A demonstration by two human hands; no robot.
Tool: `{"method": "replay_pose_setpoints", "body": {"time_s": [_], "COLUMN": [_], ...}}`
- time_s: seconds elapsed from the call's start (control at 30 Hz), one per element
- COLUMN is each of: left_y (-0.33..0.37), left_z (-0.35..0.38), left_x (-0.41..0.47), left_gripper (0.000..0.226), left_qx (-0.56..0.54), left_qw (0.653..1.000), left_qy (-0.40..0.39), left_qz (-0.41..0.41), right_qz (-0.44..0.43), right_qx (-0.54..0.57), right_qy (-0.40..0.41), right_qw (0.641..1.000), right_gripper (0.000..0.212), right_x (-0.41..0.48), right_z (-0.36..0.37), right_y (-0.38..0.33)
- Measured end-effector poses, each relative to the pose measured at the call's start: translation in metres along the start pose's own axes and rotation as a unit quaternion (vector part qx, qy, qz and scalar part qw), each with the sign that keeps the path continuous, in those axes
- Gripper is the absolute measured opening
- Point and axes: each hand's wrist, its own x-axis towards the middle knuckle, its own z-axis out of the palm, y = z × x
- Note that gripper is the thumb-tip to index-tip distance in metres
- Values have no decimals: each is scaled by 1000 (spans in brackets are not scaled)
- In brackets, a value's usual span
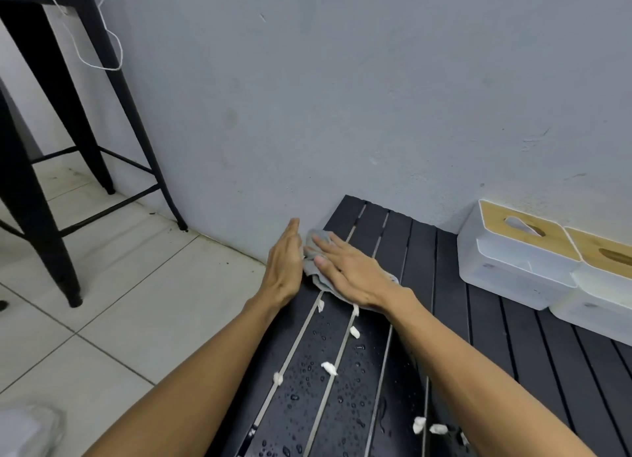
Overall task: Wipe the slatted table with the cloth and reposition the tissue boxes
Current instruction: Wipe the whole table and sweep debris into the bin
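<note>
1. Right hand [349, 268] lies flat, fingers straight, palm pressing the cloth [312, 271] onto the table [444, 268] at its far left corner, by the wall [342, 97]. It grips nothing.
2. Left hand [285, 261] is also released: fingers straight, set on edge just left of the cloth at the table edge. Reads as a stop or catch for debris.
3. Step in hand, my read: wiping, early on. Scraps [329, 367] and droplets [307, 371] lie on the slats nearer than both hands, between the forearms, unwiped.
4. To do it well: stroke along the slats, not across, or scraps likely drop into the gaps. Spread the cloth flat (it's bunched now) and use even palm pressure.
5. Sweep scraps toward the left hand and off that edge. Wet scraps probably smear, so gather, don't grind.
6. Boxes [513, 261] sit well right of the right hand, side by side and touching, against the wall. The slats under them need wiping too, so shift them onto a dried patch.
</note>
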Motion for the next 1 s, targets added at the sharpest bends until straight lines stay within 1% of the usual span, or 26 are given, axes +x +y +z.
{"method": "replay_pose_setpoints", "body": {"time_s": [0.13,0.2,0.3,0.4,0.47,0.57,0.63,0.67,0.7,0.73,0.77,0.83,0.87,0.93,0.97,1.0], "left_y": [11,11,4,-1,-5,-11,-13,-14,-16,-17,-19,-21,-24,-29,-31,-31], "left_z": [-16,-27,-37,-43,-48,-56,-60,-61,-63,-63,-64,-63,-62,-61,-61,-60], "left_x": [-14,-22,-40,-60,-71,-84,-90,-91,-94,-96,-98,-103,-104,-108,-109,-111], "left_gripper": [92,99,95,96,100,102,101,101,100,100,100,98,97,97,95,92], "left_qx": [-53,-46,-35,-39,-40,-36,-29,-28,-29,-30,-32,-41,-45,-48,-49,-53], "left_qw": [998,998,997,997,996,996,995,995,995,994,993,991,991,990,989,990], "left_qy": [-2,-11,-36,-48,-51,-62,-70,-74,-75,-77,-80,-84,-84,-81,-80,-78], "left_qz": [-33,-41,-50,-51,-56,-59,-59,-60,-66,-72,-81,-93,-97,-107,-110,-109], "right_qz": [-29,-33,-40,-55,-50,10,44,50,47,42,44,51,49,43,25,4], "right_qx": [50,68,80,106,152,223,248,240,215,177,142,114,105,103,100,97], "right_qy": [-22,-37,-61,-57,-17,91,153,169,168,150,120,67,43,3,-10,-23], "right_qw": [998,996,994,991,987,971,956,955,961,972,982,990,992,994,995,995], "right_gripper": [53,50,51,49,49,56,53,48,44,40,37,35,40,58,63,63], "right_x": [-30,-46,-66,-85,-97,-102,-94,-86,-77,-66,-57,-46,-46,-52,-56,-61], "right_z": [-3,-6,-7,-6,-4,-9,-18,-20,-23,-20,-16,-4,1,6,7,8], "right_y": [-26,-39,-53,-63,-68,-79,-86,-83,-83,-79,-76,-72,-71,-73,-75,-79]}}
